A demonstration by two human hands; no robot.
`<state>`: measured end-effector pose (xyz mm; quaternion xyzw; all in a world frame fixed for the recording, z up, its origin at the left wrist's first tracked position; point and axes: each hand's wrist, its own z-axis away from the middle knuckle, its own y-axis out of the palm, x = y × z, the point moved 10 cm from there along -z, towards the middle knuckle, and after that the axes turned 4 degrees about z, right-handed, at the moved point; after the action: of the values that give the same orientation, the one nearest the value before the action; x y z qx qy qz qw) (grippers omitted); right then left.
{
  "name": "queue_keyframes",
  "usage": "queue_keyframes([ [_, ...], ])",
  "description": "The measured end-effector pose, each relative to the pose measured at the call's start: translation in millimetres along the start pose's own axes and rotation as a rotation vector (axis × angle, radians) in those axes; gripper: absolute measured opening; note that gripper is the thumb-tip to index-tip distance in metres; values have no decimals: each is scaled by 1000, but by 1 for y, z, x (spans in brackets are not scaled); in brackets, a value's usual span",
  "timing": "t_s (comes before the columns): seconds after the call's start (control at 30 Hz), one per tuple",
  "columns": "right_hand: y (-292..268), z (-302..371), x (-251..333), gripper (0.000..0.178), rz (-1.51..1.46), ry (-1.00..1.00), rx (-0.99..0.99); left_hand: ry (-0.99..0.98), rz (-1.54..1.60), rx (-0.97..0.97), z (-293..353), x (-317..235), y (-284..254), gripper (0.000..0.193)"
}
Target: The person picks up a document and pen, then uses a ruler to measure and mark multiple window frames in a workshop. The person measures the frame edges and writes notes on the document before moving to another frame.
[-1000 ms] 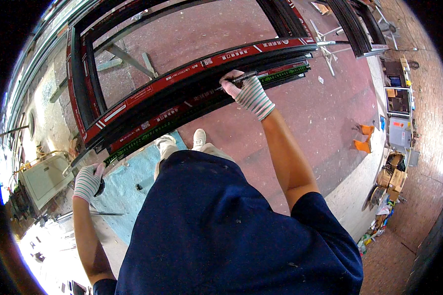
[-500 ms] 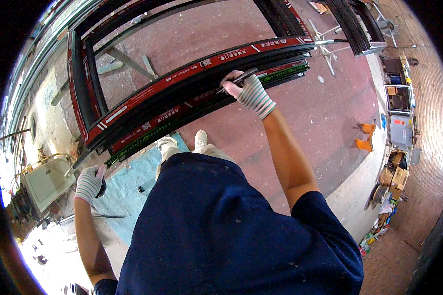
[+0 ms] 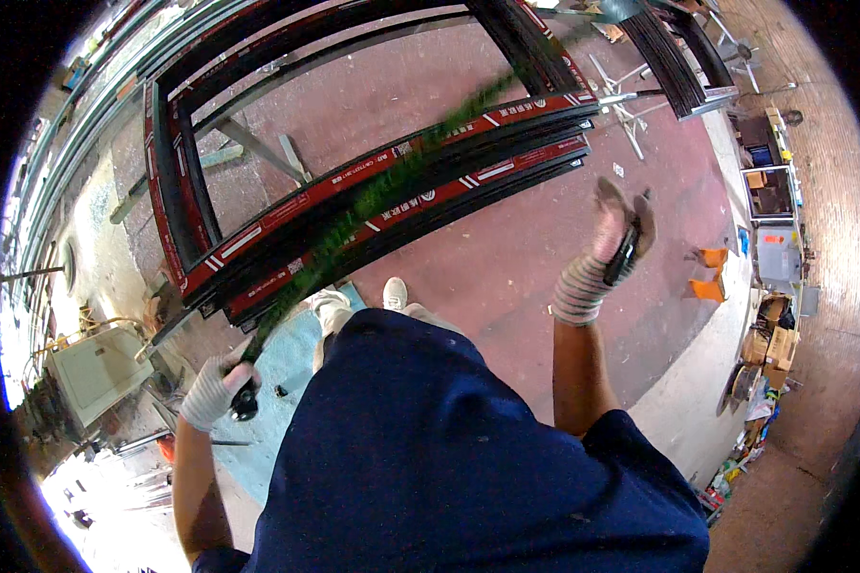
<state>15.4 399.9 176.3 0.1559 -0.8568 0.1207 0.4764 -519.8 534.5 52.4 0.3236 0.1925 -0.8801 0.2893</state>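
Observation:
My left hand [image 3: 212, 393], in a striped knit glove, is closed round a black tape measure [image 3: 245, 403] left of my body. A blurred green tape blade [image 3: 365, 201] runs from it up and to the right, across the window frames. My right hand [image 3: 610, 250], gloved alike, is raised off the frames' right end. Its fingers are partly curled, and a slim black object [image 3: 623, 256] lies against the palm; its kind is unclear. The stacked dark frames [image 3: 382, 222], with red printed film on their sides, lie in front of me.
More dark frame pieces [image 3: 677, 72] lie at the far right. A pale panel box [image 3: 96, 363] stands at left beside a blue mat [image 3: 277, 420]. Orange pieces [image 3: 709, 272], a grey box [image 3: 779, 256] and cardboard boxes [image 3: 782, 351] line the right side.
My right hand has left the frames and moved right and down. The green tape has lifted from the frames' near side and swung across them, blurred. My left hand has shifted slightly right and down.

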Motion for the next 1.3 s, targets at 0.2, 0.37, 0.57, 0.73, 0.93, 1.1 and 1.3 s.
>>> queue_keyframes([
  [0.2,152,124,52,64,-510,444,952,449,486,71,-35,-121,69,38],
  [0.37,186,189,64,59,-447,873,1268,759,636,-116,-13,-207,90,35],
  [0.57,150,162,29,46,-172,580,1507,902,646,-482,41,-196,25,38],
  [0.73,85,94,-29,49,348,247,1485,823,936,-722,61,-110,-58,42],
  [0.93,28,25,-95,41,626,114,1388,539,1103,-1041,48,44,-129,45],
  [1.1,41,-4,-97,33,698,-66,1359,183,991,-785,-31,52,-20,56],
  [1.3,64,-17,-110,35,843,-171,1382,32,1073,-501,-105,44,79,60],
])
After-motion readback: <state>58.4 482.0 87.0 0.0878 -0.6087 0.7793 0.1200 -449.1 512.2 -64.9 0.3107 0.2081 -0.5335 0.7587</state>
